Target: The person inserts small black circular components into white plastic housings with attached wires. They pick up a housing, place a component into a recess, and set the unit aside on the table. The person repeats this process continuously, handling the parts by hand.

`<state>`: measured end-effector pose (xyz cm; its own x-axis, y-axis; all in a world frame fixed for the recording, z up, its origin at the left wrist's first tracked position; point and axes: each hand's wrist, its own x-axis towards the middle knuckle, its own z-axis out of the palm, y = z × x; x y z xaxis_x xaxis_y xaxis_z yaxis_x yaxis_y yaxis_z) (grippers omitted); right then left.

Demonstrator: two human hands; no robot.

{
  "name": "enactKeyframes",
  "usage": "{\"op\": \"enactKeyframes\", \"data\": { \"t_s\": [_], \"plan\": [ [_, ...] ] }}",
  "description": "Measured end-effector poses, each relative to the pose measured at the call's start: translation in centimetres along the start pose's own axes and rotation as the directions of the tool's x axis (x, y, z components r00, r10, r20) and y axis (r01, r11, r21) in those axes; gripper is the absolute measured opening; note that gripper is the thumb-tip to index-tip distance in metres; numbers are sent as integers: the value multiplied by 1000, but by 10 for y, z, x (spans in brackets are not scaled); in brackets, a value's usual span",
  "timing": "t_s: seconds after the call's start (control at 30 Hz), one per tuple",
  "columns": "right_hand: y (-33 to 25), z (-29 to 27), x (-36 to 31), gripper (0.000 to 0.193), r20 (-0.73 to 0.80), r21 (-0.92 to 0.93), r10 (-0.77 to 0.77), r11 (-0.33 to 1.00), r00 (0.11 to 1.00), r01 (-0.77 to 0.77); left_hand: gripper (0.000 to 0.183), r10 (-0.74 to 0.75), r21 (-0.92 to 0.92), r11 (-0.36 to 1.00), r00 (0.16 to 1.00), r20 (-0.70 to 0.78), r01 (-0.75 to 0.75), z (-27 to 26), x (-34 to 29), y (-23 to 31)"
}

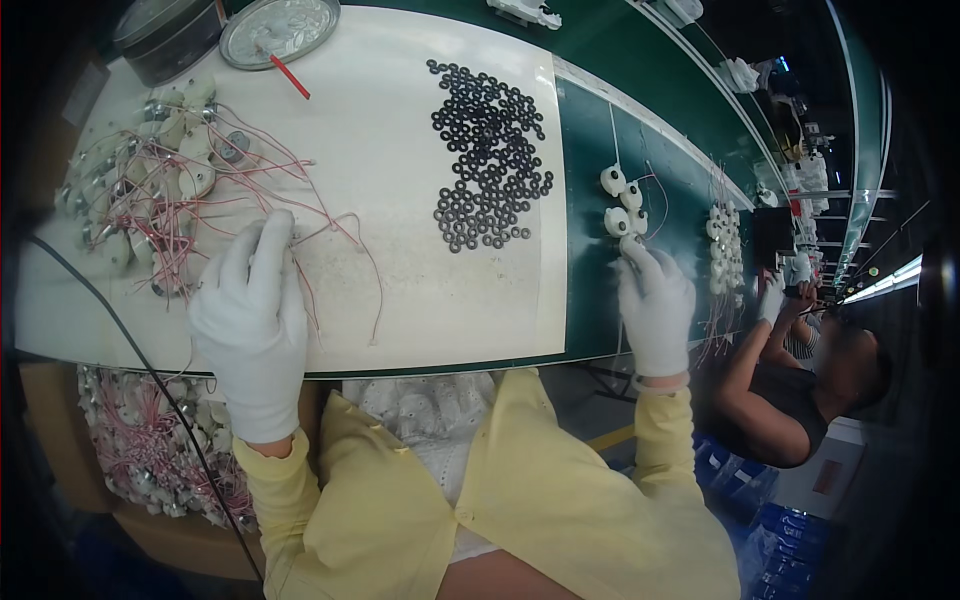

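My left hand point(250, 310), in a white glove, is closed at the right edge of a heap of small wired motors point(195, 180). A bit of metal and red and white wires show at its fingertips; the motor they seem to belong to is mostly hidden by the glove. On the green surface to the right, my gloved right hand point(656, 305) pinches a small white motor point(630, 243). Just beyond it several similar round white motors point(618, 222) stand clustered, each with a dark centre. Thin wires trail from that cluster.
Many black rings point(488, 150) lie spread on the white board point(400, 300). Behind the heap are a round metal lid point(280, 35) with a red stick and a dark tub point(168, 40). More motors fill a carton point(165, 440) below left. A co-worker point(790, 390) sits at right.
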<state>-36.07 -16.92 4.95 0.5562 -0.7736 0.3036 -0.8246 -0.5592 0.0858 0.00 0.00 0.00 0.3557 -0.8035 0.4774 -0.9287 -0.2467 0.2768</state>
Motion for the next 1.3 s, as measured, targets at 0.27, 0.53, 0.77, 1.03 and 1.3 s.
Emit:
{"op": "enactKeyframes", "data": {
  "t_s": [0.27, 0.53, 0.77, 1.03, 1.3],
  "plan": [
    [-19, -19, 86, 41, 82, 820, 94, 560, 992, -121, 38, 25, -5, 1000, 998, -53, -25, 4, -2, -4],
    [-30, 124, 212, 58, 72, 653, -242, 745, 968, 137, 37, 25, -25, 999, 999, -46, -26, 2, 0, -2],
    [-58, 106, 161, 48, 2, 673, -243, 718, 970, 178, 39, 16, -55, 998, 999, -48, -19, 1, -2, -3],
    [-81, 77, 136, 52, 12, 825, -165, 559, 986, 83, 41, -9, -108, 994, 1000, -25, 6, -1, 1, 0],
    [-96, 77, 133, 82, 23, 214, -531, 830, 847, 515, 40, -11, -98, 995, 999, -38, 7, -1, 0, -1]
  ]
}}
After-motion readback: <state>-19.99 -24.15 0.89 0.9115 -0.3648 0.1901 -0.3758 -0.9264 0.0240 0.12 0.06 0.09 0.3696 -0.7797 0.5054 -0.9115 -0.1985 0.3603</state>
